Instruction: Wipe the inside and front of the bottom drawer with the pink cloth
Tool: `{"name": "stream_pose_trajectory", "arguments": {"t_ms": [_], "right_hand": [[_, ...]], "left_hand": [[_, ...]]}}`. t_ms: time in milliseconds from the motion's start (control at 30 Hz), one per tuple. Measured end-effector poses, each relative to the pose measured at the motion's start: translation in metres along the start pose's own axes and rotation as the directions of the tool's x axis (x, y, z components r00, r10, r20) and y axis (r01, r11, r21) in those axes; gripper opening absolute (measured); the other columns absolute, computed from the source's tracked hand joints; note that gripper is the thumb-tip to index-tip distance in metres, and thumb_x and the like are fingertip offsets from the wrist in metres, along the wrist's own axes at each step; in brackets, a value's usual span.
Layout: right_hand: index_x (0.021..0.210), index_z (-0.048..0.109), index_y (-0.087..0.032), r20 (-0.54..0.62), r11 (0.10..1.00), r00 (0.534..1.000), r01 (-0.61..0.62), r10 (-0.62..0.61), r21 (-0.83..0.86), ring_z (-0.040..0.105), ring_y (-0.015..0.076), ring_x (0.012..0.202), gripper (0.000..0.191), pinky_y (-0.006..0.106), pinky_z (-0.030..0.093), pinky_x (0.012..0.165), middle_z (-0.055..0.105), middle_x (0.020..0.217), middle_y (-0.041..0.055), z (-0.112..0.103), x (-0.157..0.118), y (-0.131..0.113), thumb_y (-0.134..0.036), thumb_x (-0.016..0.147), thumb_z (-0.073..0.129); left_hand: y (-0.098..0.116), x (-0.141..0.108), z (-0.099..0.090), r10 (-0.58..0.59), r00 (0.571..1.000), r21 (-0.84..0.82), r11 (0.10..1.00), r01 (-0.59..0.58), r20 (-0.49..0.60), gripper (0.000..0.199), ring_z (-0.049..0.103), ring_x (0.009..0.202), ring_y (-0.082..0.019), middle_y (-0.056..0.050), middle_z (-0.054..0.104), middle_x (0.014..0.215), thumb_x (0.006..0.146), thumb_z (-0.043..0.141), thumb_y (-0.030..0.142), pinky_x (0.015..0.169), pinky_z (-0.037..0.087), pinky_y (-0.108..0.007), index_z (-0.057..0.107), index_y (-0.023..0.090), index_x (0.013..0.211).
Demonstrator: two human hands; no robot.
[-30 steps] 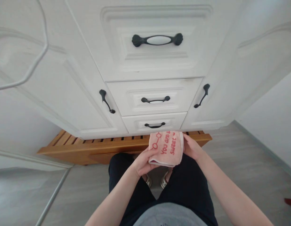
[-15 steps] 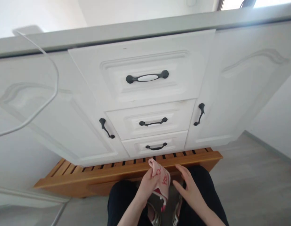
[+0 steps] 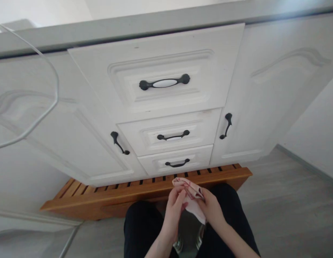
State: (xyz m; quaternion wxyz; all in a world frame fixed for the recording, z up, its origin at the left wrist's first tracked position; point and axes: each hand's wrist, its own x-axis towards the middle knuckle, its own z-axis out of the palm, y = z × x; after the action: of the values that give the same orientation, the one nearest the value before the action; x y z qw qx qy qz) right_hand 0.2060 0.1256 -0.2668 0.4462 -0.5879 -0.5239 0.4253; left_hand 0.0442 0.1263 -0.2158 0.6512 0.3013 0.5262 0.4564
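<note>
A pink cloth item (image 3: 192, 188) with red markings hangs folded between my two hands, above my knees. My left hand (image 3: 177, 204) has its fingers closed on the cloth's left part. My right hand (image 3: 210, 207) pinches its right side, with the thumb behind the fabric. A paler part of the cloth droops below, between the hands. Just beyond is the front edge of a slatted wooden bench (image 3: 112, 199).
A white cabinet (image 3: 177, 102) with dark handles stands beyond the bench, its drawers and doors closed. A white cable (image 3: 56, 84) hangs down from the countertop (image 3: 129, 30) at the left. Grey wood-look floor (image 3: 276, 208) lies at the right.
My right hand, apart from the cloth and open before, has moved in and taken hold of it. The cloth has turned from hanging upright to lying slanted between both hands. The view has shifted slightly.
</note>
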Motion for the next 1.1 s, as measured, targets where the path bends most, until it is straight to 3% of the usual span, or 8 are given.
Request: {"name": "stream_pose_trajectory", "arguments": {"t_ms": [67,167,300,367,433,667,933,1100], "right_hand": [[0.1,0.078,-0.021,0.132,0.965,0.981,-0.165,0.14,0.205,0.07,0.0354,0.106,0.027,0.049,0.054,0.097,0.078,0.105,0.0088,-0.008,0.003,-0.017,-0.036,0.079,0.07],[0.105,0.076,-0.017,0.295,0.775,0.892,-0.445,0.342,0.449,0.072,0.0298,0.098,0.039,0.041,0.055,0.092,0.079,0.101,0.0094,-0.01,-0.001,-0.032,-0.041,0.074,0.08],[0.103,0.074,-0.018,0.464,0.581,0.769,-0.638,0.44,0.505,0.073,0.0244,0.086,0.037,0.037,0.058,0.082,0.079,0.097,0.0095,-0.013,-0.006,-0.036,-0.042,0.076,0.081],[0.103,0.074,-0.017,0.451,0.591,0.777,-0.628,0.439,0.506,0.073,0.0226,0.087,0.034,0.035,0.059,0.083,0.079,0.099,0.0095,-0.016,-0.005,-0.035,-0.04,0.079,0.08],[0.104,0.074,-0.017,0.358,0.666,0.813,-0.581,0.458,0.467,0.073,0.0203,0.085,0.033,0.031,0.059,0.08,0.079,0.095,0.008,-0.019,-0.004,-0.032,-0.039,0.079,0.081],[0.113,0.071,-0.02,0.402,0.691,0.801,-0.592,0.445,0.415,0.074,0.0196,0.092,0.05,0.029,0.058,0.083,0.079,0.109,0.0075,-0.029,-0.008,-0.021,-0.038,0.071,0.089],[0.111,0.072,-0.012,0.537,0.524,0.701,-0.711,0.47,0.47,0.074,0.0216,0.088,0.057,0.031,0.057,0.083,0.079,0.103,0.0128,-0.03,-0.02,-0.005,-0.042,0.066,0.091],[0.126,0.067,-0.015,0.551,0.613,0.705,-0.69,0.447,0.385,0.073,0.0259,0.105,0.067,0.038,0.054,0.099,0.078,0.112,0.0119,-0.027,-0.028,0.001,-0.042,0.068,0.089]], "left_hand": [[-0.01,0.006,-0.014,0.124,0.982,0.143,0.984,-0.103,-0.146,0.038,0.051,0.126,-0.027,-0.007,0.059,0.124,0.069,0.087,0.04,0.108,0.042,-0.035,0.07,0.023,0.099],[-0.036,0.011,-0.025,0.009,0.974,0.069,0.998,0.007,-0.227,0.047,0.048,0.133,-0.03,-0.01,0.058,0.13,0.073,0.083,0.048,0.115,0.037,-0.042,0.065,0.022,0.108],[-0.049,0.0,-0.026,-0.273,0.946,-0.191,0.933,0.304,0.175,0.068,0.061,0.124,-0.034,-0.017,0.069,0.126,0.089,0.051,0.073,0.105,0.048,-0.048,0.066,0.015,0.121],[-0.043,-0.007,-0.027,-0.315,0.862,-0.321,0.832,0.453,0.398,0.081,0.061,0.126,-0.034,-0.017,0.069,0.132,0.087,0.046,0.081,0.104,0.05,-0.046,0.064,0.015,0.13],[-0.035,-0.011,-0.03,-0.325,0.841,-0.344,0.803,0.487,0.432,0.08,0.063,0.124,-0.032,-0.015,0.069,0.135,0.086,0.054,0.077,0.098,0.053,-0.041,0.06,0.017,0.137],[-0.03,-0.005,-0.044,-0.361,0.914,-0.204,0.896,0.395,0.185,0.045,0.071,0.108,-0.027,-0.014,0.077,0.118,0.089,0.07,0.04,0.091,0.056,-0.034,0.069,0.012,0.124],[-0.037,-0.001,-0.041,-0.176,0.954,-0.137,0.967,0.213,0.242,0.049,0.071,0.1,-0.022,-0.01,0.076,0.117,0.084,0.075,0.036,0.087,0.054,-0.03,0.063,0.018,0.128],[-0.054,0.007,-0.052,0.076,0.997,0.484,0.872,-0.071,0.009,0.076,0.067,0.105,-0.029,-0.015,0.069,0.118,0.083,0.072,0.036,0.099,0.05,-0.046,0.042,0.014,0.149]]}}
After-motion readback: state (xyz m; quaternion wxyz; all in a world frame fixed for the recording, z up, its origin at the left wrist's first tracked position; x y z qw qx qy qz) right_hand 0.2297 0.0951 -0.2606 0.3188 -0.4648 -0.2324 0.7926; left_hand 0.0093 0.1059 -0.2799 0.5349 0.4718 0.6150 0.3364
